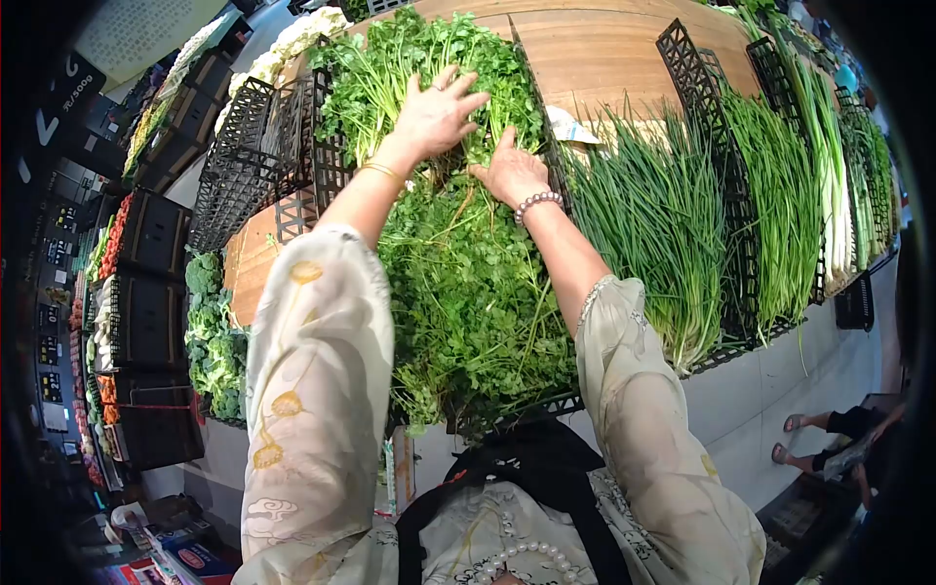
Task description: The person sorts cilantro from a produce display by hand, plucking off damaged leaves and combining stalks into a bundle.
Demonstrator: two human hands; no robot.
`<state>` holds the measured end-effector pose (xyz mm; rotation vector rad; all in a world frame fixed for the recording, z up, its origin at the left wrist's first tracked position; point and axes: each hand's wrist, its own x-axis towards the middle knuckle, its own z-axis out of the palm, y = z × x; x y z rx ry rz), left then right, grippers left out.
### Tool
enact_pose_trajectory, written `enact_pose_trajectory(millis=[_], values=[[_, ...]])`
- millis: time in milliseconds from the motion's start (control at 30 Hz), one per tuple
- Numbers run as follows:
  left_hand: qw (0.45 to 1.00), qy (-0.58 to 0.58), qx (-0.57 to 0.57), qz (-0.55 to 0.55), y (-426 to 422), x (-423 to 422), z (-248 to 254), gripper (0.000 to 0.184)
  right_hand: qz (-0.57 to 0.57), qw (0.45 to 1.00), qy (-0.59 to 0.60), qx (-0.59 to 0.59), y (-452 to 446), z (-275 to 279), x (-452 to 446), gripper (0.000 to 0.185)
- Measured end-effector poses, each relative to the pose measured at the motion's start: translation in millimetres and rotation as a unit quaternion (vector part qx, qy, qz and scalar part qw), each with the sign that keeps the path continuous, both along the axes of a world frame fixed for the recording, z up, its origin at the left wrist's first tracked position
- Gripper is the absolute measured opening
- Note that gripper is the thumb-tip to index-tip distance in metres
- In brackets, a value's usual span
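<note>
Leafy green herbs (468, 302) with thin stems fill the middle section between black lattice dividers. My left hand (436, 115), with a ring and a gold bangle, lies on the upper part of the herbs, fingers spread. Just right of it and slightly lower, my right hand (513, 174), wearing a beaded bracelet, rests on the same greens. Its index finger points up and its thumb is out to the left. Neither hand is closed around a bunch. Some stems and roots show in the gap below the hands.
Long thin green stalks (648, 224) lie to the right, past a black divider (717, 146). Broccoli (210, 331) is at the left, with stacked black crates (151, 322) beyond. Bare wooden board (595, 54) shows at the top. A seated person's legs (809, 439) appear at lower right.
</note>
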<state>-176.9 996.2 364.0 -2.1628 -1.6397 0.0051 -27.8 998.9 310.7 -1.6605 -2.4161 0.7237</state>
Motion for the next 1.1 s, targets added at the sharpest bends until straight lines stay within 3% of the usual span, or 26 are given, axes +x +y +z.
enact_pose_trajectory(millis=[100, 133, 267, 433, 533, 633, 667, 700, 767, 833, 900, 967, 1033, 1100], values=[[0.991, 0.009, -0.057, 0.117, 4.6, -25.2, -14.5, 0.047, -0.026, 0.999, 0.027, 0.007, 4.3, 9.7, -9.4, 0.091], [0.986, -0.038, -0.056, 0.151, 5.1, -38.8, -15.3, 0.048, -0.032, 0.999, 0.029, 0.014, 8.2, 8.0, -18.1, 0.095], [0.985, -0.15, 0.011, 0.088, -8.3, -103.8, -35.2, 0.042, -0.034, 0.996, -0.009, 0.083, 22.2, -15.9, -49.0, 0.099], [0.98, -0.178, 0.0, 0.094, -11.2, -104.4, -39.4, 0.044, -0.055, 0.995, -0.078, 0.041, 37.4, -17.6, -45.7, 0.099], [0.983, -0.146, -0.029, 0.11, -14.3, -101.0, -37.8, 0.046, -0.06, 0.996, -0.029, 0.062, 41.9, -20.9, -17.7, 0.092], [0.983, -0.125, -0.048, 0.126, -10.2, -95.7, -40.2, 0.046, -0.066, 0.987, 0.142, -0.026, 41.3, -5.4, -8.7, 0.09], [0.982, -0.123, -0.054, 0.13, -9.0, -93.9, -39.7, 0.046, -0.058, 0.951, 0.303, -0.016, 36.3, -5.2, -9.3, 0.083], [0.982, -0.119, -0.06, 0.135, -8.8, -92.3, -39.7, 0.046, -0.059, 0.929, 0.366, -0.017, 41.5, -8.1, -14.5, 0.069], [0.98, -0.122, -0.071, 0.138, -6.7, -94.5, -40.7, 0.046, 0.008, 0.847, 0.519, -0.114, 21.3, 29.4, 3.0, 0.059], [0.979, -0.125, -0.078, 0.14, -6.3, -95.6, -38.1, 0.044, 0.026, 0.713, 0.656, -0.247, 7.2, 43.3, 19.7, 0.042], [0.979, -0.125, -0.084, 0.138, -7.6, -93.4, -32.8, 0.047, 0.062, 0.681, 0.658, -0.317, -3.4, 55.9, 47.1, 0.028], [0.979, -0.125, -0.084, 0.139, -12.6, -79.8, -23.6, 0.049, 0.1, 0.675, 0.648, -0.339, -17.1, 60.5, 70.0, 0.031], [0.979, -0.109, -0.095, 0.145, -22.9, -57.7, -7.5, 0.053, 0.071, 0.611, 0.713, -0.336, -35.8, 60.6, 76.3, 0.035], [0.978, -0.121, -0.102, 0.138, -32.3, -55.6, -8.9, 0.049, 0.128, 0.515, 0.762, -0.371, -43.0, 55.2, 83.6, 0.044]])
